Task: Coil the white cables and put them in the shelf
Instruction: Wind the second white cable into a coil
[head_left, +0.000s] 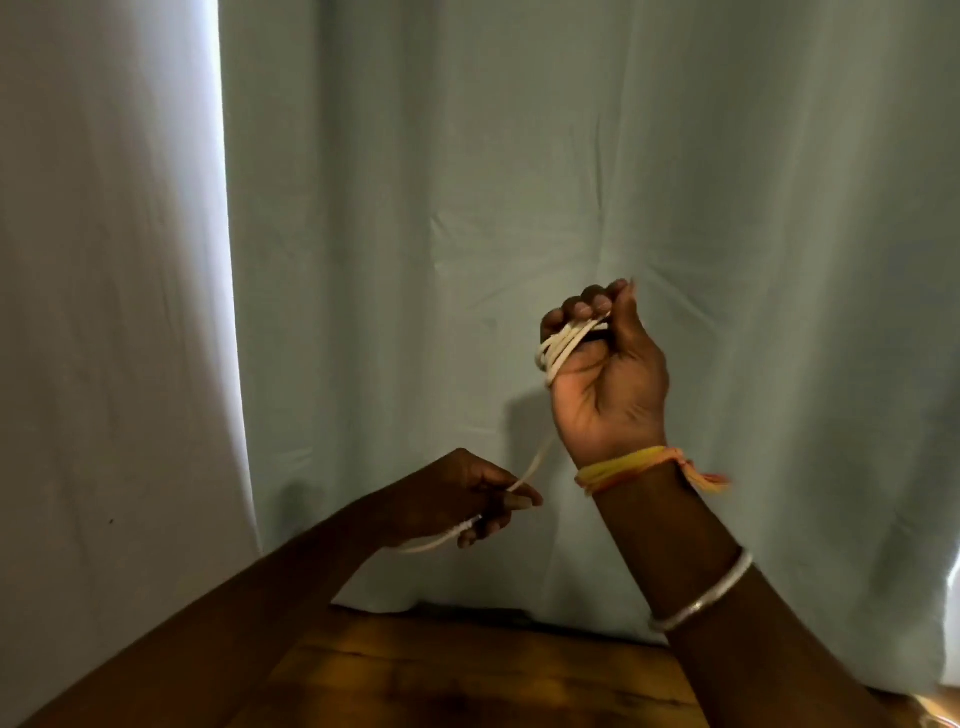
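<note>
1. A bright white curtain panel (104, 312) is hanging down the left side of the view, beyond the left end of the wooden table (467, 675).
2. The left hand (467, 499) is hovering in the air above the table's far edge, left of its middle. Its fingers are curling inward, and the thumb and fingers are pinching the white cable (563, 345) between them. A short tail of the cable is trailing out below this hand, towards the left.
3. From that pinch the cable is running up and to the right as one loose strand, blurred along part of its length, and is reaching the right hand (602, 374).
4. The right hand is being held higher, well above the table's far edge, with its palm facing the camera. Its fingers are curling down over several loops of the cable, which are wrapping around the hand and crossing the palm just under the fingertips. None of the cable is touching the table.
5. A yellow and orange thread band (628, 467) is sitting around the right wrist, its frayed end sticking out to the right.
6. Lower on the right forearm, a pale bangle (706, 597) is circling the arm.
7. A pale green curtain (519, 156) is hanging behind both hands, filling the view across to the right side and meeting the table's far edge.
</note>
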